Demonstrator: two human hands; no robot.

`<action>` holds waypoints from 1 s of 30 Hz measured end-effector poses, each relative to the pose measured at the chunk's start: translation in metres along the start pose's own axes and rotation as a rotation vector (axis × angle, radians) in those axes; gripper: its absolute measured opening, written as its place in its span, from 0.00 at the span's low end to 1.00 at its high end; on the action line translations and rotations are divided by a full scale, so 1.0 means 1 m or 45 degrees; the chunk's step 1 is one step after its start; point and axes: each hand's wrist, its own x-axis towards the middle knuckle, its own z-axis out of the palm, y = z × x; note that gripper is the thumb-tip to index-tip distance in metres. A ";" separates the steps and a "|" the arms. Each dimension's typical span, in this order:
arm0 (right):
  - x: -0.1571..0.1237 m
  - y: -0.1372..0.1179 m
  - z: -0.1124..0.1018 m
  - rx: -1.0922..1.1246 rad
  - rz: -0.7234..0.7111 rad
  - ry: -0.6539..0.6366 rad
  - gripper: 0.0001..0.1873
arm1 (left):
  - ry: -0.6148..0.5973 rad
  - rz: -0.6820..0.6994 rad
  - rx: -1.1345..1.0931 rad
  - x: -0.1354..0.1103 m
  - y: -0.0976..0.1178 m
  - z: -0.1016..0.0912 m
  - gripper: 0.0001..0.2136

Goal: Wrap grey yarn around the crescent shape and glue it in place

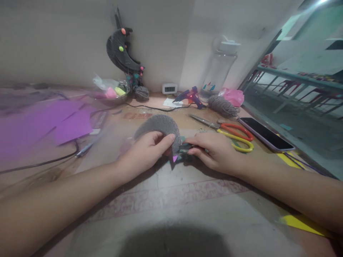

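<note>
My left hand (150, 146) is closed on a grey yarn-wrapped crescent (160, 123), its thumb pressed across the front. At the lower tip of the crescent a small bit of purple paper (175, 158) pokes out. Just to the right, my right hand (211, 150) is closed in a pinch, fingertips close to the yarn-covered edge. Something small and dark sits at those fingertips, too blurred to name. Beyond the right hand lie scissors (235, 130) with orange and yellow handles, blades pointing left.
Behind stand a glue gun (191, 96) with a red light, a grey yarn skein (223, 106), a small digital clock (169, 88) and a clear bottle (221, 67). A phone (268, 134) lies right, purple paper sheets (72, 123) left. A dark crescent ornament (119, 53) hangs on the wall.
</note>
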 end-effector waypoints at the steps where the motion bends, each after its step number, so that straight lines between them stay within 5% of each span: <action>1: 0.000 -0.001 -0.001 -0.007 -0.005 0.006 0.17 | 0.000 -0.007 0.010 0.000 0.000 0.000 0.22; 19: 0.004 -0.011 0.002 -0.228 -0.141 0.004 0.16 | 0.036 -0.091 0.316 -0.006 0.001 0.000 0.26; 30: 0.001 -0.010 0.002 -0.069 -0.045 -0.044 0.16 | 0.028 -0.102 0.322 -0.005 -0.003 0.001 0.26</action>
